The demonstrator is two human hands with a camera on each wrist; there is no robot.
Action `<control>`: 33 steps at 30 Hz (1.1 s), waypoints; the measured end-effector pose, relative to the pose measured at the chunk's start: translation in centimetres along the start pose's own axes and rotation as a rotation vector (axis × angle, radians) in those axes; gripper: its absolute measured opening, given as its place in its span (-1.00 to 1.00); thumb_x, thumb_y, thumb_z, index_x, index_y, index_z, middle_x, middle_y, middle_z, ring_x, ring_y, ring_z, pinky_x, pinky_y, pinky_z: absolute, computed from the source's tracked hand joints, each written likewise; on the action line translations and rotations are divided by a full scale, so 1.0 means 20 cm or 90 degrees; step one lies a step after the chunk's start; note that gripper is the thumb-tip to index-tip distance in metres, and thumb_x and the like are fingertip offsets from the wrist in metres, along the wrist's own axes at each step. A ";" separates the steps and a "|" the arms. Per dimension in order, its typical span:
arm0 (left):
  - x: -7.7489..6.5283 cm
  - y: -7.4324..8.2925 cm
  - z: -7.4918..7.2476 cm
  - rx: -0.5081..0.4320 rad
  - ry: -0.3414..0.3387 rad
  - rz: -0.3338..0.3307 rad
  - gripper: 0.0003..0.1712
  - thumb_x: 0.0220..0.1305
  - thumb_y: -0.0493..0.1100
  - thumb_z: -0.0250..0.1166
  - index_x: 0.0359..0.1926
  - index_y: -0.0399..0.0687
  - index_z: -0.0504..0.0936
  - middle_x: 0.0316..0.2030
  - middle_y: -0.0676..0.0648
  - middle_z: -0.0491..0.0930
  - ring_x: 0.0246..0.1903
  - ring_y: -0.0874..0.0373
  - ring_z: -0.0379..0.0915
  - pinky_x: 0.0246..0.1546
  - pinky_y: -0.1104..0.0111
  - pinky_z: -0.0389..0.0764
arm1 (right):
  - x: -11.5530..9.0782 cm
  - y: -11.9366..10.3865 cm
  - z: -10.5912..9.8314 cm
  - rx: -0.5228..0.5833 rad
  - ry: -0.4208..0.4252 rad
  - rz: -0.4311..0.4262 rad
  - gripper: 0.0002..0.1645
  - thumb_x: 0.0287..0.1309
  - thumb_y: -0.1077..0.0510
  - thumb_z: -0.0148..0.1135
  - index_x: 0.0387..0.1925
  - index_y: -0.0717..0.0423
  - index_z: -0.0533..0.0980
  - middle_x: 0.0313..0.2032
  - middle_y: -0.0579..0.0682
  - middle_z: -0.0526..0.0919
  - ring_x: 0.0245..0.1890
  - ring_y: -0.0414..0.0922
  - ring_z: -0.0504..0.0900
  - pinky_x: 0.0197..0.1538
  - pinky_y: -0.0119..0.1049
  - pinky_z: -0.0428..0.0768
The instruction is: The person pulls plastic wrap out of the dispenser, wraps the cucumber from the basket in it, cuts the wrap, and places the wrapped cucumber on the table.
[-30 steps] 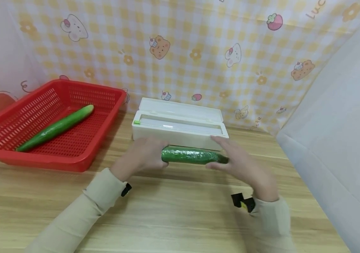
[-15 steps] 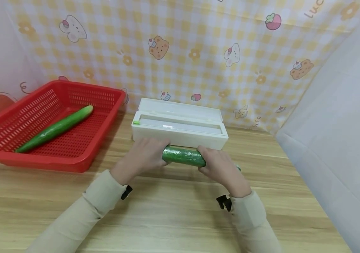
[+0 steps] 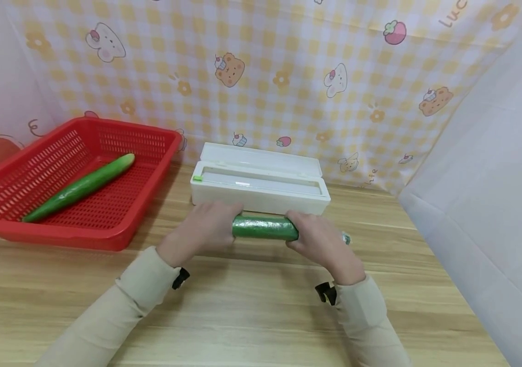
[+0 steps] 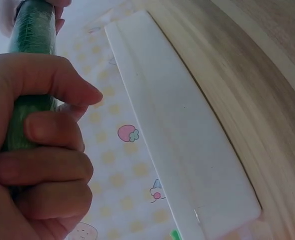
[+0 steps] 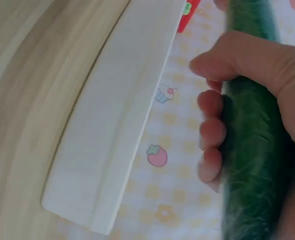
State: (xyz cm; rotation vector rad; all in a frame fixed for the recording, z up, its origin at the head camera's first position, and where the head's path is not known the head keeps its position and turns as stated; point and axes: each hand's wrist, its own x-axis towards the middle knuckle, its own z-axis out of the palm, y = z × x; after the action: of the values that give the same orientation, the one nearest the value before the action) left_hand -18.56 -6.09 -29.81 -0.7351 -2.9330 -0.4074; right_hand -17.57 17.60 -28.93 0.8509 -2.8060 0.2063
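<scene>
Cucumber, perhaps film-wrapped, one end hidden in left hand.

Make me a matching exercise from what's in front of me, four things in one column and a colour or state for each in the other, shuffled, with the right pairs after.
Things
1. Basket
2. Long box
3. Front cucumber
4. Backdrop cloth

Colours and states
A. Gripped by the left hand and right hand
B. Yellow and white checks with cartoon prints
C. Plain red
D. White, lid raised

Right pairs: 1-C, 2-D, 3-A, 4-B
</scene>
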 end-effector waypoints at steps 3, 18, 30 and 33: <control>0.00 -0.01 0.00 -0.031 -0.022 -0.019 -0.70 -0.09 -0.26 0.31 -0.33 0.09 0.42 -0.52 0.07 0.46 -0.52 0.15 0.36 -0.46 0.35 0.38 | -0.01 0.01 -0.03 -0.019 0.030 0.019 -0.67 -0.14 0.06 0.45 -0.34 -0.01 0.48 -0.45 -0.16 0.56 -0.50 -0.23 0.42 -0.44 -0.33 0.41; 0.02 -0.08 -0.02 -0.024 0.074 -0.025 -0.69 -0.08 -0.16 0.35 -0.27 0.04 0.44 -0.53 0.05 0.46 -0.57 0.15 0.32 -0.60 0.39 0.32 | -0.07 0.15 -0.10 -0.047 0.011 0.112 -0.61 0.02 0.04 0.32 -0.66 -0.01 0.28 -0.72 -0.16 0.24 -0.68 -0.20 0.24 -0.60 -0.35 0.24; 0.03 -0.10 0.00 0.046 0.296 0.093 -0.44 -0.09 -0.55 0.02 0.00 -0.08 0.43 -0.43 -0.04 0.29 -0.77 0.24 0.01 -0.80 0.51 0.10 | -0.08 0.19 -0.09 0.011 -0.003 0.126 -0.58 -0.07 0.28 0.14 -0.77 -0.06 0.13 -0.78 -0.21 0.09 -0.73 -0.27 0.13 -0.62 -0.40 0.16; 0.03 -0.11 -0.01 0.059 0.298 0.133 -0.40 -0.05 -0.58 -0.03 0.05 -0.09 0.36 -0.44 -0.06 0.26 -0.77 0.26 -0.03 -0.79 0.52 0.07 | -0.08 0.20 -0.10 0.032 -0.016 0.134 -0.59 -0.10 0.29 0.17 -0.77 -0.04 0.15 -0.78 -0.20 0.09 -0.73 -0.26 0.12 -0.60 -0.40 0.16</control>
State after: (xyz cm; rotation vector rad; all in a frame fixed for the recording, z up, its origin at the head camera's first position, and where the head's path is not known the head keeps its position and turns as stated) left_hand -20.09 -7.73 -30.11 -0.7978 -2.3968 -0.3629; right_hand -18.12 22.10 -27.72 0.5711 -2.9237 0.3001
